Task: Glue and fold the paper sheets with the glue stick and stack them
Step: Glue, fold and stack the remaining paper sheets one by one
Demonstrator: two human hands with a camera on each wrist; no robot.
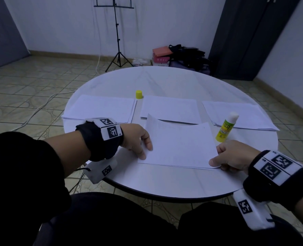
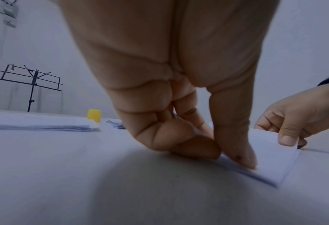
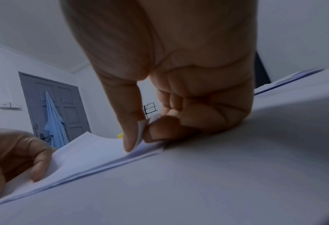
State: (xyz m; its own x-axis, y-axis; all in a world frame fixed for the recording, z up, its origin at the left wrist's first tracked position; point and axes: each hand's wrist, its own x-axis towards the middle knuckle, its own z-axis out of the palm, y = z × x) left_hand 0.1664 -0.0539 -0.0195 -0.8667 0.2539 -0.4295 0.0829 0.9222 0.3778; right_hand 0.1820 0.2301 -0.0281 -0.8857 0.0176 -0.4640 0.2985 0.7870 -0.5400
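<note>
So the setup was a round white table [image 1: 164, 80] in a plain room with a tiled floor, and a black music stand [image 1: 117, 32] stood off behind the table by the wall. The white paper sheet being folded [image 1: 179, 144] lay at the near edge of the table, its top half already brought over toward the person and still bowed up along the far side, so the crease wasn't pressed yet.

The left hand [image 1: 138, 139] sat on the sheet's left edge, thumb on top and fingers tucked in against the corner; whether they got under the paper I couldn't tell. The right hand [image 1: 230, 157] had the sheet's right near corner pinched between thumb and forefinger, which showed clearly in the right wrist view.

Beyond the folded sheet there were three flat white paper piles: left pile [image 1: 101, 108], middle pile [image 1: 170, 109] and right pile [image 1: 239, 114]. The yellow glue stick with its white tip exposed [image 1: 226, 128] stood just right of the sheet, and its small yellow cap [image 1: 138, 94] was past the sheet between the left and middle piles.

Handling-wise, I'd say the paper was light and floppy and likely to slide on that smooth top, so corners and edges looked like the places to hold, lining up the layers before flattening. Any glue inside would probably grab fast.
</note>
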